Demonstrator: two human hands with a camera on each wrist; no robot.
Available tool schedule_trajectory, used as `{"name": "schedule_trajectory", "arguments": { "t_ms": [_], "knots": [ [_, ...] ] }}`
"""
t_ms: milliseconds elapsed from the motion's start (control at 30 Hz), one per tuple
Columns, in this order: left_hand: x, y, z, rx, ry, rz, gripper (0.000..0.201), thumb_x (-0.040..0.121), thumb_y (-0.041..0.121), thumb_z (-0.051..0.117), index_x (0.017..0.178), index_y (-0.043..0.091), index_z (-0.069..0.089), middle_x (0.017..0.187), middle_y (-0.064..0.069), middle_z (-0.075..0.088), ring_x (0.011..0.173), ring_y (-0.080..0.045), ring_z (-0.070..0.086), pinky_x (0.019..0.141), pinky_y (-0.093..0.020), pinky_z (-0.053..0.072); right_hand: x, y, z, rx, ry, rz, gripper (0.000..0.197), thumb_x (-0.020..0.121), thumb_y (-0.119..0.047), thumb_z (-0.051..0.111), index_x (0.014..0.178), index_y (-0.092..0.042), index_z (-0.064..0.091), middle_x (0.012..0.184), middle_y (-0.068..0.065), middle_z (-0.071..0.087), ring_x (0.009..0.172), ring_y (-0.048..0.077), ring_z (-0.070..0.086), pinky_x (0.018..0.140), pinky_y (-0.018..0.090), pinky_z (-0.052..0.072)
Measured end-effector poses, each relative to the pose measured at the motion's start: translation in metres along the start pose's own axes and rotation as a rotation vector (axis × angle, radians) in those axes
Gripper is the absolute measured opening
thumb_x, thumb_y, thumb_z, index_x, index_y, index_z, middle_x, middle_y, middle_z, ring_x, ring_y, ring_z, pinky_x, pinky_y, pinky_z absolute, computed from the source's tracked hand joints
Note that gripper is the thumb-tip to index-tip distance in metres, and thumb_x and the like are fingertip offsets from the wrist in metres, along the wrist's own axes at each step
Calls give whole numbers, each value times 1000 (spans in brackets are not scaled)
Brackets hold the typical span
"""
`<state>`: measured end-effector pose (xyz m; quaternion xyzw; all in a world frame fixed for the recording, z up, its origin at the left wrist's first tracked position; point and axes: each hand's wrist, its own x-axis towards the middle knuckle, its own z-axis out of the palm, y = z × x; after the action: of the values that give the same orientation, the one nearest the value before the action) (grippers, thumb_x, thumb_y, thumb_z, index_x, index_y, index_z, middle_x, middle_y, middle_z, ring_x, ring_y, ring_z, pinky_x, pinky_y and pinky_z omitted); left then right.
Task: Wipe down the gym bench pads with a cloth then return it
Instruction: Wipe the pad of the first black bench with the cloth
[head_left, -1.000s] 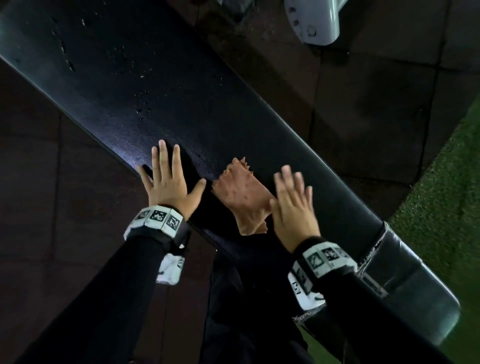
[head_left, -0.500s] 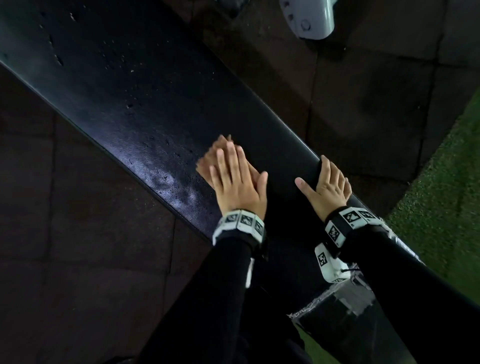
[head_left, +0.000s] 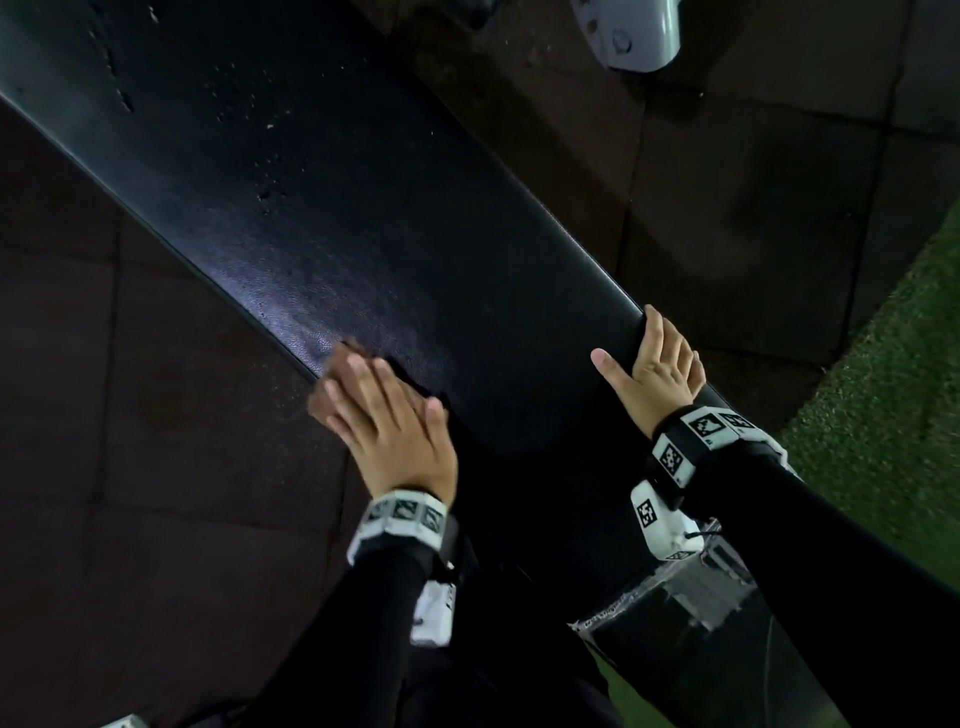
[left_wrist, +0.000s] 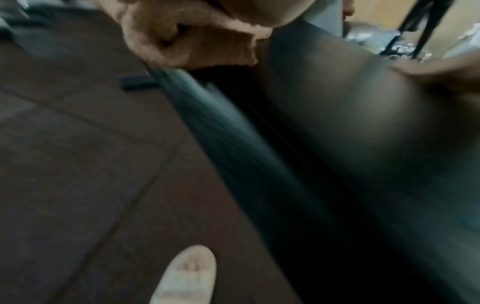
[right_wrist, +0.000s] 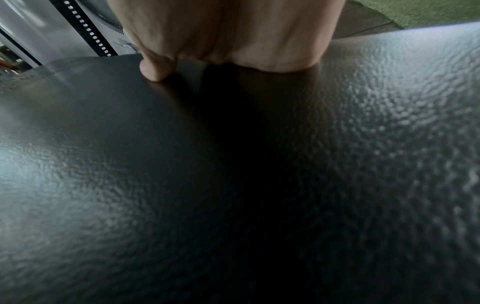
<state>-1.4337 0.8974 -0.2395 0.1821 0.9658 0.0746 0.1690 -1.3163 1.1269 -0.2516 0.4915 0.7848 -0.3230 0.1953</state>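
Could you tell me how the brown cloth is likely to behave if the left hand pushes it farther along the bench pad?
The cloth is probably floppy: in the left wrist view it bunches and droops over the edge of the bench pad. It looks light, so under the flat left hand it should slide rather than resist. The pad's pebbled surface may drag it, so it could wrinkle.

Dark tiled floor (head_left: 130, 467); green turf (head_left: 893, 395) at right; grey machine base (head_left: 628, 31)

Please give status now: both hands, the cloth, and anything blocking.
Left hand flat, pressing the brown fuzzy cloth at the near edge of the black textured bench pad. Right hand braced on the pad's far edge. Nothing blocking on the pad.
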Motion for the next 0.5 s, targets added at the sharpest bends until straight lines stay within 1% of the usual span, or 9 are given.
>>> {"name": "schedule_trajectory", "arguments": {
  "t_ms": [67, 133, 233, 300, 367, 400, 467, 500],
  "knots": [
    [-23, 24, 9, 18, -38, 96, 66, 94, 42, 30, 146, 2, 27, 154, -19, 19, 140, -47, 13, 111, -60, 10, 0, 0, 0, 3, 1, -2, 80, 80, -71, 33, 143, -39, -6, 152, -5, 4, 141, 16, 0, 113, 40, -8],
    [-29, 45, 16, 42, -55, 212, 64, 94, 42, 26, 148, 7, 24, 156, -12, 15, 143, -40, 9, 114, -56, 8, 1, 1, 1, 1, 10, -5, 81, 80, -71, 34, 143, -39, -5, 152, -5, 5, 141, 16, 1, 114, 40, -7],
    [-5, 62, 17, 19, -74, 313, 59, 98, 41, 22, 151, 15, 16, 159, -1, 5, 145, -28, -5, 117, -46, -4, 2, 2, 2, -2, 13, -4, 81, 80, -72, 34, 142, -39, -5, 152, -6, 5, 141, 15, 1, 114, 40, -7],
    [23, 64, 12, 14, -49, 340, 57, 99, 38, 27, 151, 18, 15, 160, 0, 5, 146, -26, -5, 117, -42, -6, 3, 3, 2, -1, 10, -5, 80, 80, -72, 34, 142, -40, -5, 152, -6, 4, 141, 15, 0, 114, 40, -8],
    [49, 56, 4, 14, 5, 347, 59, 98, 36, 35, 151, 15, 16, 159, -6, 9, 146, -30, 3, 118, -42, -3, 3, 4, 2, 8, 3, -8, 80, 80, -72, 34, 142, -40, -5, 152, -6, 5, 141, 15, -1, 114, 40, -8],
    [60, 48, 1, 10, 47, 326, 63, 98, 37, 38, 150, 11, 17, 158, -13, 10, 146, -33, 5, 118, -43, 0, 2, 4, 1, 14, 0, -8, 80, 80, -72, 34, 142, -40, -5, 152, -6, 5, 141, 16, -1, 114, 40, -8],
    [75, 28, -5, -8, 129, 208, 72, 96, 42, 41, 148, -1, 17, 155, -25, 10, 144, -40, 6, 118, -45, 4, 1, 3, 0, 19, 7, -10, 80, 81, -72, 35, 142, -40, -4, 152, -6, 5, 141, 16, 0, 113, 39, -8],
    [78, 17, -7, -27, 145, 126, 76, 95, 44, 41, 147, -5, 16, 154, -28, 9, 143, -42, 5, 118, -45, 4, 1, 2, 0, 19, 15, -12, 80, 81, -72, 36, 143, -39, -3, 152, -6, 6, 141, 15, 1, 113, 39, -8]
  ]
}}
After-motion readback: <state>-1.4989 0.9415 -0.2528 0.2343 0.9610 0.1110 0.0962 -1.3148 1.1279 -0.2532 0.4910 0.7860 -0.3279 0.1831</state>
